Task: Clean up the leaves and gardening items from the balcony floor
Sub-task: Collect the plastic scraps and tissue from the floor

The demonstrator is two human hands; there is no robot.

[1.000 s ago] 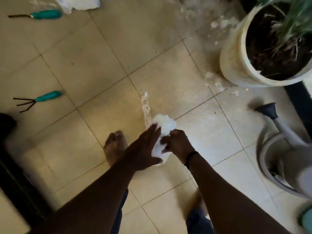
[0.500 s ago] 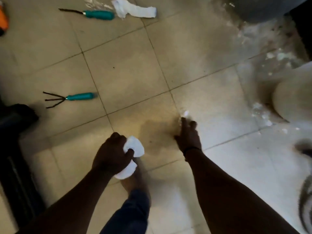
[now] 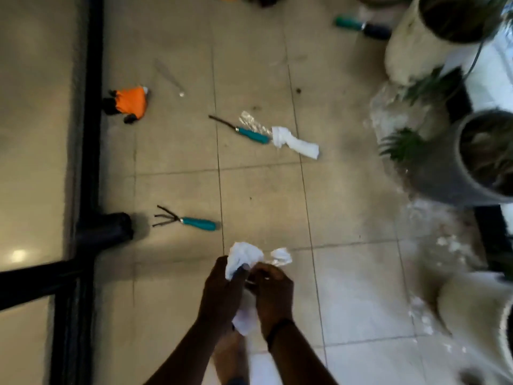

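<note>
Grip: left hand [image 3: 219, 294] and right hand [image 3: 273, 291] both curl round a crumpled white tissue wad [image 3: 244, 258], held above the floor tiles [image 3: 361, 287].
Still down: hand rake [image 3: 187, 221], weeder [image 3: 241, 130], second tissue [image 3: 295, 142].
Risk: the wad's loose clear scrap [image 3: 280, 257] may slip free if the pinch eases.

Beige floor tiles [image 3: 258, 195] are spreading across the balcony, crossed by thin dark grout lines. A black door frame [image 3: 90, 134] is running along the left edge, its glass panel [image 3: 36, 120] catching a small bright reflection. White residue [image 3: 444, 245] is speckling the tiles at right.
</note>
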